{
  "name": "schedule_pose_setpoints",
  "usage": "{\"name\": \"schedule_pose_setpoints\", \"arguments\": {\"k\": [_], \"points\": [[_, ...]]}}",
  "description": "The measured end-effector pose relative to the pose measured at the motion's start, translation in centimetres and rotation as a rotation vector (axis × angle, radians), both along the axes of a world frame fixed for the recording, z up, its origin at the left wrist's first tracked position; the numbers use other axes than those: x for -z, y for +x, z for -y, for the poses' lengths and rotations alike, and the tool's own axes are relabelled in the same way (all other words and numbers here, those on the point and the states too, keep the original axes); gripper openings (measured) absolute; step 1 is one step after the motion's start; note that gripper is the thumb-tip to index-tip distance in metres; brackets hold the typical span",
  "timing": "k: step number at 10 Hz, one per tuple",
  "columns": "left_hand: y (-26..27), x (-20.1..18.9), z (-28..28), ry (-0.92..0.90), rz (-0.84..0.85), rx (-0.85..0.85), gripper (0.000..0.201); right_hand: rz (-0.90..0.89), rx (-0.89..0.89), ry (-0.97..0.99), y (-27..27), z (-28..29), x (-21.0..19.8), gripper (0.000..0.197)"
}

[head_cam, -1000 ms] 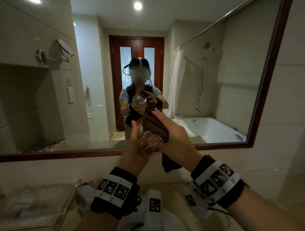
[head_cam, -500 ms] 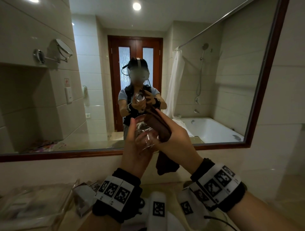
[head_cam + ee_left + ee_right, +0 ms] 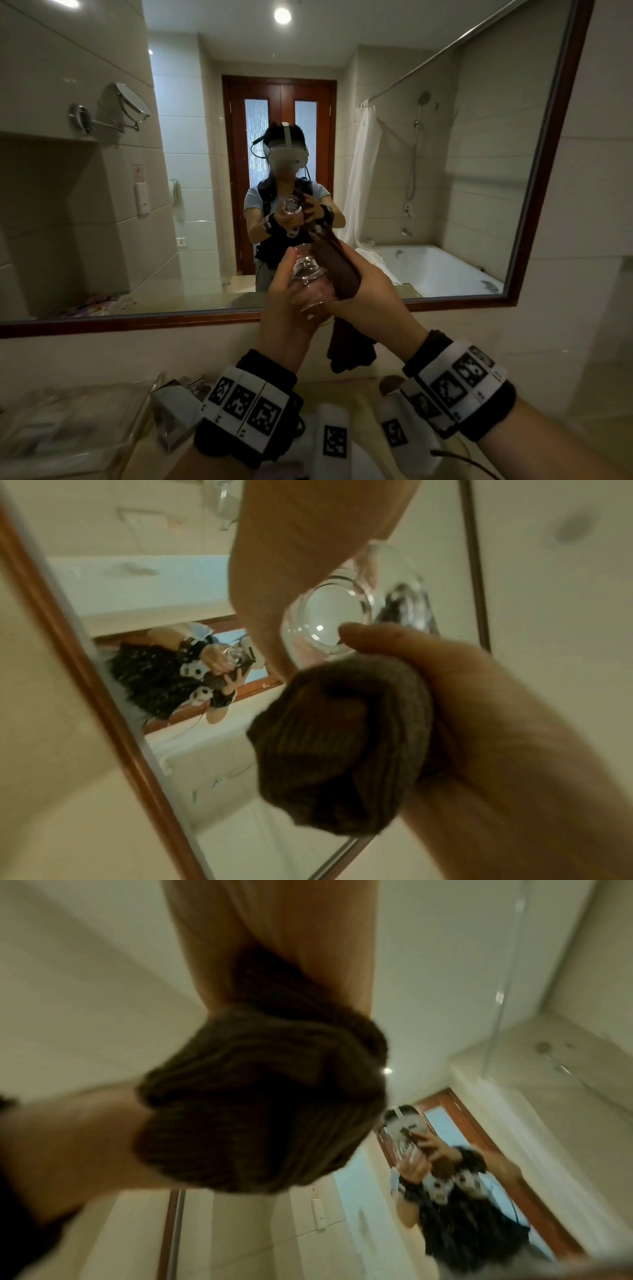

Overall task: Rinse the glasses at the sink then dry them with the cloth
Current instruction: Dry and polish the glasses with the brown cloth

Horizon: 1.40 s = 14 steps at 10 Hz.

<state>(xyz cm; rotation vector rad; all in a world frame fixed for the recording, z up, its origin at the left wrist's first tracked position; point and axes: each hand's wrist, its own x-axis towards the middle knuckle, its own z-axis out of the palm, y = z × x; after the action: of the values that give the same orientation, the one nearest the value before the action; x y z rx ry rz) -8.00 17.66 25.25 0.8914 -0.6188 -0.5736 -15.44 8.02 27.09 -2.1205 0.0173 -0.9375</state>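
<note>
- Since a second ago we've raised the glass [image 3: 310, 277] and cloth [image 3: 337, 270] slightly.
- Our left hand [image 3: 287, 308] grips the glass before the mirror [image 3: 548, 171]; our right hand [image 3: 373, 301] clutches the cloth against it.
- We should turn the glass steadily, wiping inside.
- The sink is hidden; the right wrist view is blurred.
</note>
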Motion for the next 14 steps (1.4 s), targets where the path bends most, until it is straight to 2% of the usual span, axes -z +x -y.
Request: {"name": "schedule_pose_setpoints", "arguments": {"k": [1,2,3,4,5,6,7,8,10,11,12,13,14], "points": [[0.1,-0.5,-0.1,-0.029,0.072,-0.082,0.053,0.030,-0.040,0.128,-0.1,0.1,0.1,0.057],[0.5,-0.7,-0.2,0.020,0.010,-0.061,0.050,0.132,0.023,-0.011,-0.3,-0.6,0.8,0.060],[0.6,-0.4,0.0,0.117,0.035,-0.070,0.040,0.153,0.132,-0.314,0.3,-0.5,1.8,0.071],[0.4,0.0,0.2,0.148,0.050,-0.024,0.029,0.096,0.093,-0.251,0.5,-0.3,1.2,0.073],[-0.1,0.1,-0.1,0.033,-0.037,0.031,0.032,0.000,0.015,-0.144,-0.2,-0.1,0.0,0.071],[-0.8,-0.3,0.0,-0.086,-0.109,0.049,0.039,-0.061,-0.010,0.017,-0.5,0.2,-0.5,0.061],[-0.7,-0.6,0.3,-0.148,-0.105,0.012,0.059,-0.087,-0.081,0.220,-1.0,0.3,-0.3,0.049],[-0.7,-1.0,0.6,-0.146,0.073,-0.050,0.036,-0.144,-0.148,0.415,-1.3,0.5,0.0,0.043],[-0.7,-0.5,0.8,-0.107,0.203,-0.097,0.033,-0.287,-0.262,0.693,-1.4,1.0,0.3,0.039],[-0.2,-0.1,0.8,-0.114,0.174,-0.116,0.033,-0.332,-0.287,0.728,-1.7,1.4,0.3,0.036],[-0.1,-0.8,0.1,-0.089,0.141,-0.042,0.043,-0.418,-0.303,0.697,-2.7,2.1,0.2,0.037],[1.6,-0.5,-1.0,-0.027,0.168,-0.127,0.030,-0.412,-0.144,0.677,-3.4,3.7,0.0,0.038],[2.0,0.4,-1.1,0.096,0.336,-0.283,0.025,-0.152,0.062,0.599,-3.1,4.2,-0.9,0.027]]}}
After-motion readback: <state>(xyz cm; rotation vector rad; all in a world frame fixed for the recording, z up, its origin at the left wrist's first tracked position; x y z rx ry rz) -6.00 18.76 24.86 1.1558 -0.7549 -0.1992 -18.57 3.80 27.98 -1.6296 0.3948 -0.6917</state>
